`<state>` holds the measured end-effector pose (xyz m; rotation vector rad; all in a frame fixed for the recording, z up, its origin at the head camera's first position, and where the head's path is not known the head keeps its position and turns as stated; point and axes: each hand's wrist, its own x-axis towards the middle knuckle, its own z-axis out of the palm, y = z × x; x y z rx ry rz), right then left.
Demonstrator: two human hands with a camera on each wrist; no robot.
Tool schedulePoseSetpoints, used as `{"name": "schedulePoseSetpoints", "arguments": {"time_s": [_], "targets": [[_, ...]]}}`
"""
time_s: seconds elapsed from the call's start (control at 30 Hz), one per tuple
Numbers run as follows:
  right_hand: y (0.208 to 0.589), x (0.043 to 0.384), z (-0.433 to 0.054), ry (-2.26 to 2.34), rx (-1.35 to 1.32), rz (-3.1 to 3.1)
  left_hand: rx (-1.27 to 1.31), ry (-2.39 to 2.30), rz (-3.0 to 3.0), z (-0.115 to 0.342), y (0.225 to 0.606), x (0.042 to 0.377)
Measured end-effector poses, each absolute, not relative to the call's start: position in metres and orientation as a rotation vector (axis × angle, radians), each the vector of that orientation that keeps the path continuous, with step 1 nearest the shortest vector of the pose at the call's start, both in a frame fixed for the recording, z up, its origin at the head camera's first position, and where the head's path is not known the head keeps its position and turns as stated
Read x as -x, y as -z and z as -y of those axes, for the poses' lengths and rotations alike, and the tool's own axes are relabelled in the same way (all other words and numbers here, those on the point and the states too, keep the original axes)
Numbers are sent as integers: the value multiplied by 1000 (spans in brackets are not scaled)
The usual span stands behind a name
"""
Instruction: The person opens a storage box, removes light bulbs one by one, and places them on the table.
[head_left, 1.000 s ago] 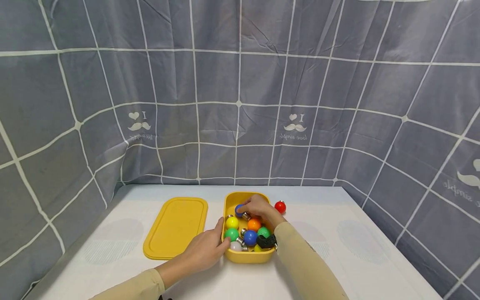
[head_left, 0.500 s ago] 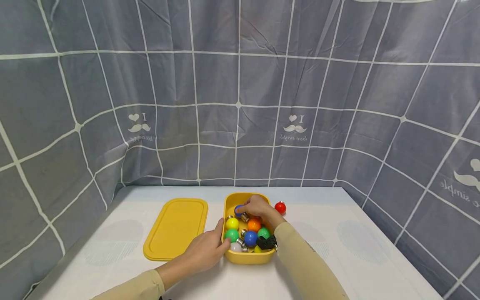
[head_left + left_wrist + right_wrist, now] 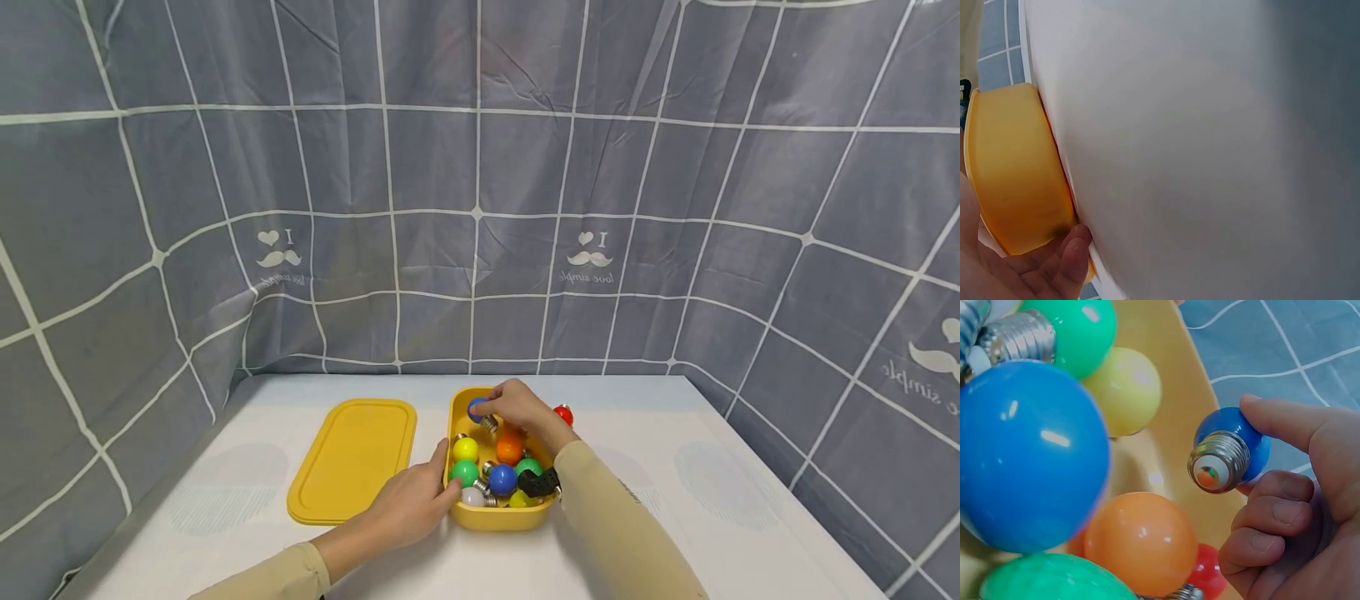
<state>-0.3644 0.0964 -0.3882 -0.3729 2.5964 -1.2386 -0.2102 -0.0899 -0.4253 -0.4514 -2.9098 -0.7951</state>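
Observation:
In the head view my right hand pinches a small blue light bulb above the far end of a yellow plastic box. The right wrist view shows that blue bulb between thumb and index finger, its silver screw base facing the camera. My left hand grips the box's left side, and in the left wrist view its fingers curl against the outer wall. Inside the box lie several bulbs: a yellow one, an orange one, green ones, a white one and another blue one.
A yellow lid lies flat on the white table to the left of the box. Just right of the box is a red bulb, partly behind my right wrist. A grey gridded curtain encloses the back and sides.
My right hand has lifted a little, raising the blue bulb from the box floor. The left hand keeps its place on the box.

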Motion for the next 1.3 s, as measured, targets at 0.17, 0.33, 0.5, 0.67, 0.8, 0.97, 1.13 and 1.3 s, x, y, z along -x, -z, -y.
{"name": "schedulePoseSetpoints", "arguments": {"time_s": [0.17,0.33,0.5,0.67,0.8,0.97,1.13,1.3], "targets": [[381,366,-106,1240,397,-2609,447,791,2907,90,425,210],[373,368,-118,1249,396,-2636,438,791,2918,90,425,209],[364,371,-131,1264,330,-2673,433,794,2927,90,425,209],[358,373,-147,1301,317,-2684,433,812,2930,90,424,209],[356,375,-161,1357,290,-2669,436,814,2927,89,424,209],[357,379,-177,1379,278,-2672,435,815,2928,90,425,208],[360,384,-192,1402,195,-2675,427,816,2939,90,424,208],[366,388,-206,1435,135,-2692,423,815,2941,89,424,207]]}}
